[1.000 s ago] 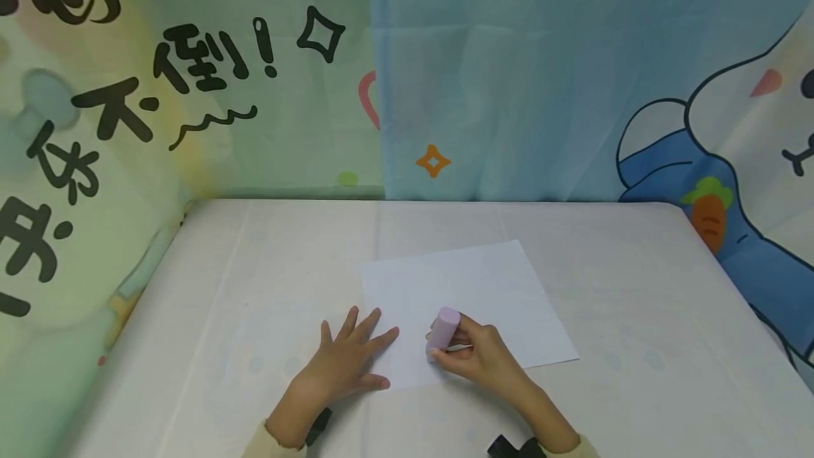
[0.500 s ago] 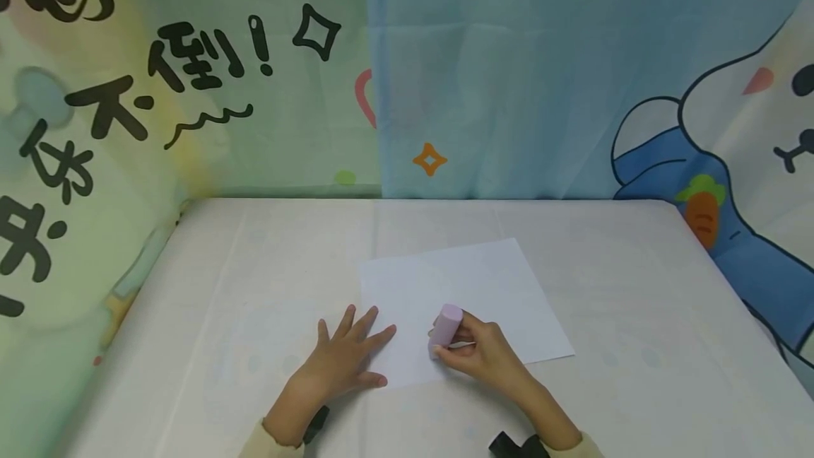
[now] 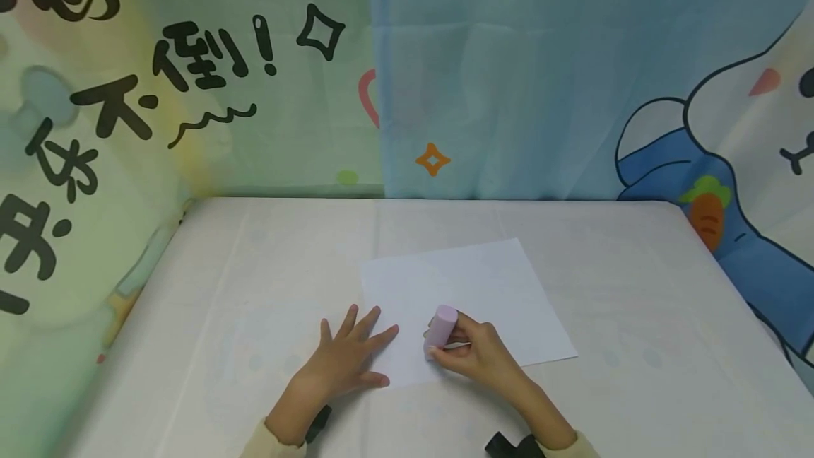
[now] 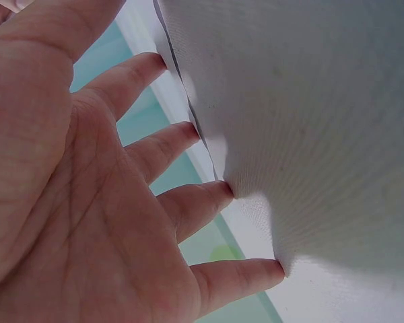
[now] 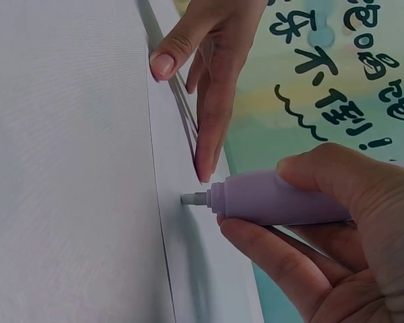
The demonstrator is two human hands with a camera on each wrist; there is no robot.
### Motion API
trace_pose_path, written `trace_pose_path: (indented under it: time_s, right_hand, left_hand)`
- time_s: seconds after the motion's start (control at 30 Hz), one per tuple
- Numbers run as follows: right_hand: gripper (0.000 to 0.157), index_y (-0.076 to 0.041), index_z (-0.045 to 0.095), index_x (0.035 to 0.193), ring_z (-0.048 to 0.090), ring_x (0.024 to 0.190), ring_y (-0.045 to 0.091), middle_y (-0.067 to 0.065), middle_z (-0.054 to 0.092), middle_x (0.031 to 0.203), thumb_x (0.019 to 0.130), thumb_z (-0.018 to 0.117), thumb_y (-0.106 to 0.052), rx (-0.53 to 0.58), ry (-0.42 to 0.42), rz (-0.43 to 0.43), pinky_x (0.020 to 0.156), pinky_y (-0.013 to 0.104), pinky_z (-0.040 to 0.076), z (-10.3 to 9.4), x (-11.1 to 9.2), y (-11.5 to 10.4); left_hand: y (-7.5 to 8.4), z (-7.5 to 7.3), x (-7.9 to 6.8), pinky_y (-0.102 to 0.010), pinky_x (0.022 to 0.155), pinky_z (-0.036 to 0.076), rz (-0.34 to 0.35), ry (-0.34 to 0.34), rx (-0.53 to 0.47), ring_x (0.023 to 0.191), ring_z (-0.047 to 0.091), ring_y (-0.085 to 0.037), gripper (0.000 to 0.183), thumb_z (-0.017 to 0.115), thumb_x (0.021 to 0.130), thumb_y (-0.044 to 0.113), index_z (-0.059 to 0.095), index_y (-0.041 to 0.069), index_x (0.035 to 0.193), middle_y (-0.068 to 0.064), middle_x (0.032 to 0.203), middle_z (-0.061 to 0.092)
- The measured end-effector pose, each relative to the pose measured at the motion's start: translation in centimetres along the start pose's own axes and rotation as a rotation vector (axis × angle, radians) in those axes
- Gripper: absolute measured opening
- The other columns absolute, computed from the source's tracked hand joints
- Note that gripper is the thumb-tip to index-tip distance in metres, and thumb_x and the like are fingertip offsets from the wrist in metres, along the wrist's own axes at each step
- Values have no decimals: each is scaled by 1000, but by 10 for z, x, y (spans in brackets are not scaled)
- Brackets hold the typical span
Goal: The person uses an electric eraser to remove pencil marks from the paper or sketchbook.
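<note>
A sheet of white paper (image 3: 490, 281) lies at a slight angle on the white-covered table. My left hand (image 3: 343, 362) rests palm down with spread fingers at the paper's left edge; the left wrist view shows fingertips (image 4: 219, 192) pressing near that edge. Between the thumb and fingers of my right hand (image 3: 486, 359) is a chunky lilac marker (image 3: 441, 329), held nearly upright over the lower middle of the sheet. In the right wrist view its uncapped grey tip (image 5: 194, 199) meets the paper. No mark shows on the sheet from the head view.
The tabletop (image 3: 273, 253) has a white cloth with faint creases. Behind it hangs a printed curtain (image 3: 509, 76), green and blue, with black lettering and a cartoon animal at right. Black wrist straps (image 3: 511, 446) sit below both hands.
The marker in my right hand shifts slightly right, then back left over the paper. My left hand stays in place on the sheet.
</note>
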State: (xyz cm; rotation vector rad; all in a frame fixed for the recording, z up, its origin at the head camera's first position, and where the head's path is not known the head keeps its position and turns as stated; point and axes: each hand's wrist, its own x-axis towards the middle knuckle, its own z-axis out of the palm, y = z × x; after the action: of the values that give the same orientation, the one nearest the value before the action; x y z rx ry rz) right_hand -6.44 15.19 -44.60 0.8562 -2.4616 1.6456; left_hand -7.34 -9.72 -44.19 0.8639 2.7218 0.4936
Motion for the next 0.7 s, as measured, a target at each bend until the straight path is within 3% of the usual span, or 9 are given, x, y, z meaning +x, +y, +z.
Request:
trace_pose_path:
  time_s: [0.7]
  right_hand:
    - [33,17,56,105,71,80,38,30,69,94,77,73,12,-5,-4,30,66,27,58,0,0,-3]
  left_hand:
    - [2,-1,0,-79,98,22,-15,-12,6,142,23,-49,75,73,80,45,48,19,145,-17,156,33]
